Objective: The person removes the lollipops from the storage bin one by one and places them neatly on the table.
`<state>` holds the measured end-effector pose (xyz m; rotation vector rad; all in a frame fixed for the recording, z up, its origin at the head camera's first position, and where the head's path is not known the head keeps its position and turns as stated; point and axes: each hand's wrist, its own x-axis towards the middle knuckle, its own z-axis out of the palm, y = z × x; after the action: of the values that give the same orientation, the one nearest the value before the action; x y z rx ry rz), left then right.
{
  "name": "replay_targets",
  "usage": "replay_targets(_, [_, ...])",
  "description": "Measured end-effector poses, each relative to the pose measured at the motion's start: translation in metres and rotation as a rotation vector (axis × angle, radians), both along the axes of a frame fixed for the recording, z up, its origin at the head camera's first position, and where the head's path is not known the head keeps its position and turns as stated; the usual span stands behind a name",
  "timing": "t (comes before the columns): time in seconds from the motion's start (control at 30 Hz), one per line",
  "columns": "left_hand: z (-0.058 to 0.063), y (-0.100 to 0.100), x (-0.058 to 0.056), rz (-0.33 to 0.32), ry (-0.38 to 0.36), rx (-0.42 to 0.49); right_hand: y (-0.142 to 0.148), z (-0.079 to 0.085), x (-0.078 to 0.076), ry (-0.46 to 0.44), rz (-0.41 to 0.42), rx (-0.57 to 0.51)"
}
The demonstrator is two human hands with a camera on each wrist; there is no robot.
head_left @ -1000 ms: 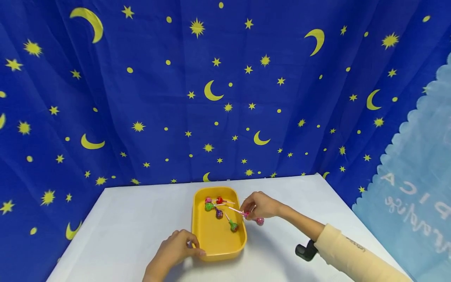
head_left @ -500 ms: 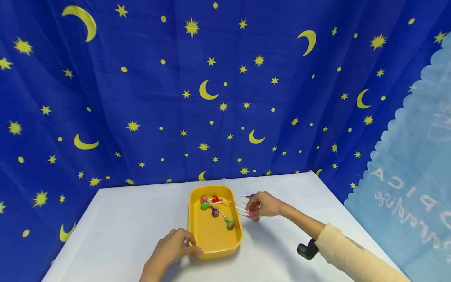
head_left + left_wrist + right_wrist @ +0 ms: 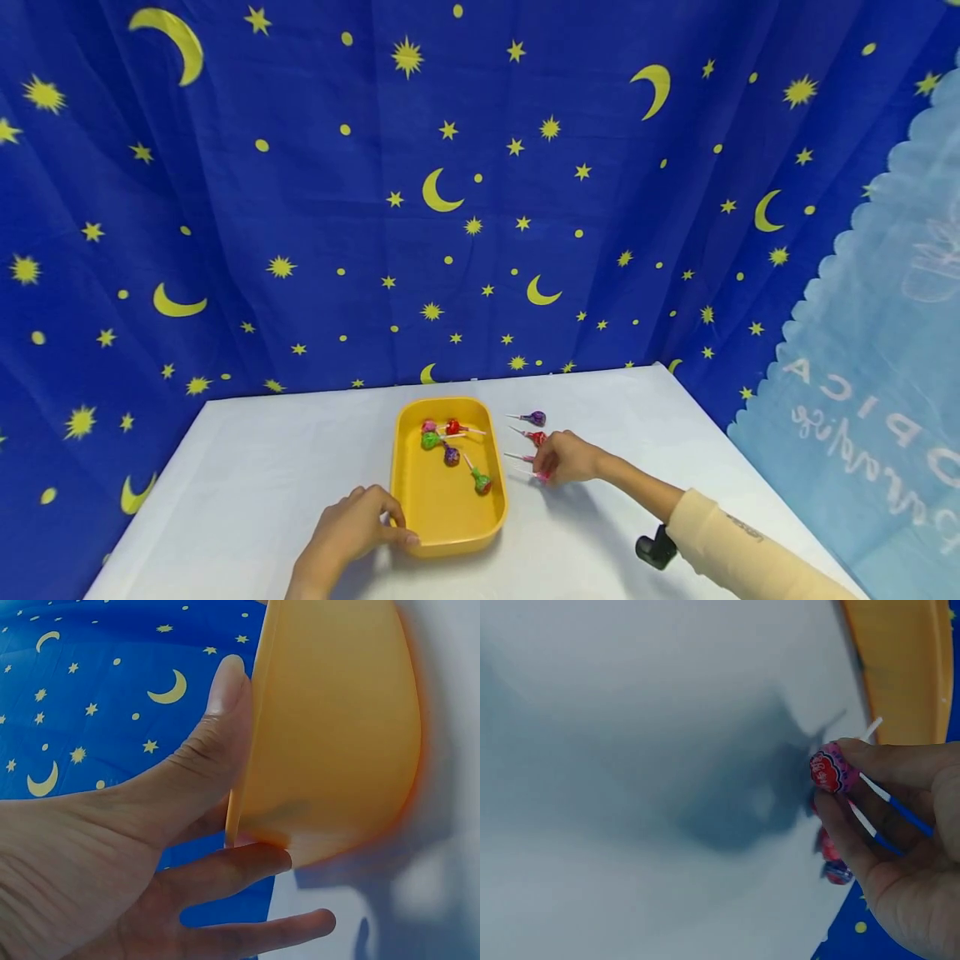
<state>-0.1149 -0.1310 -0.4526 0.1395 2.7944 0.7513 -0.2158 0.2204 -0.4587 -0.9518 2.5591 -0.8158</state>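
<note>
My left hand (image 3: 356,527) grips the near left corner of a yellow plastic tray (image 3: 450,547), thumb on the rim, as the left wrist view shows up close. My right hand (image 3: 573,458) pinches a pink-wrapped lollipop (image 3: 834,769) by its candy head, right of the tray; its stick points toward the tray. Beside that hand lie a purple lollipop (image 3: 535,417) and a red lollipop (image 3: 536,437), and another lollipop whose head the fingers mostly hide. Inside the tray are several lollipops, among them a green lollipop (image 3: 482,482), a red lollipop (image 3: 453,427) and a purple lollipop (image 3: 452,455).
The white table (image 3: 300,450) runs back to a blue curtain (image 3: 337,208) with yellow moons and stars. A light blue cloth (image 3: 885,333) hangs at the right. A black device (image 3: 656,547) shows beneath the right forearm.
My right hand has carried the pink lollipop from the tray's right rim to the table beside it, nearer the front of the row. The left hand keeps its grip; the head view has shifted slightly.
</note>
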Motion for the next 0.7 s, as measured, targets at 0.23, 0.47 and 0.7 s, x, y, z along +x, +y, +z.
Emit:
replay_targets(0.23, [-0.0018, 0.0002, 0.0002, 0.004, 0.001, 0.020, -0.0030, -0.0080, 0.0040, -0.046, -0.006, 0.026])
replay_targets(0.47, [-0.0004, 0.0005, -0.0001, 0.001, 0.000, 0.034, -0.0041, -0.0075, 0.0016, -0.044, -0.027, 0.054])
replay_targets(0.7, [0.0037, -0.0053, 0.0020, -0.153, 0.013, 0.016, -0.0053, -0.0073, 0.0031, -0.074, -0.040, 0.050])
